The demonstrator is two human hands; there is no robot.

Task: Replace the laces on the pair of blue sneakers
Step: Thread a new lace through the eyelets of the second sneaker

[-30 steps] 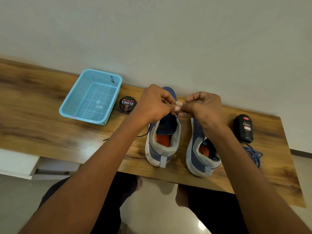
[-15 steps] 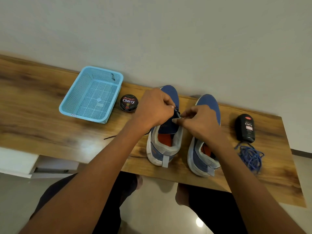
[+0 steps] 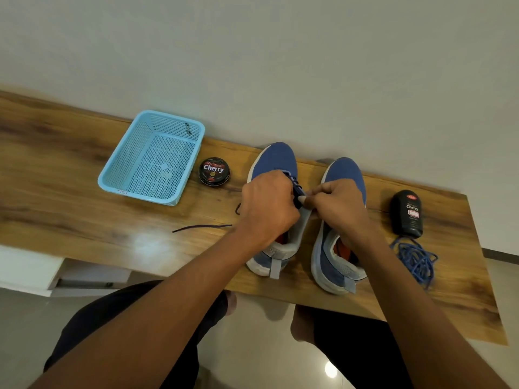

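Two blue knit sneakers with grey heels and white soles stand side by side on the wood-grain counter [image 3: 84, 209], toes to the wall and heels at its near edge, probably so the eyelet rows face the person working on them. The left sneaker [image 3: 276, 161] is the one in hand. A dark lace [image 3: 296, 189] crosses its upper eyelets, and its free tail [image 3: 202, 227] trails left across the counter.

The left hand [image 3: 266, 209] is curled over the sneaker's throat, seemingly steadying it and holding the lace, though what its fingertips grip is hidden. The right hand [image 3: 335, 204] reaches across with finger and thumb pinched on the lace at an eyelet, a hold suited to feeding or drawing the tip through. The right sneaker [image 3: 346, 175] shows no lace, though the right arm covers much of it.

A loose heap of blue cord laces [image 3: 417, 259] lies well to the right, out of the way; whether it is one lace or two I cannot tell.

Around these stand one black squeeze bottle of polish [image 3: 408, 214] beside the heap, one round black polish tin [image 3: 214, 171] left of the sneakers, and one light blue perforated plastic basket [image 3: 118, 175] beyond it.
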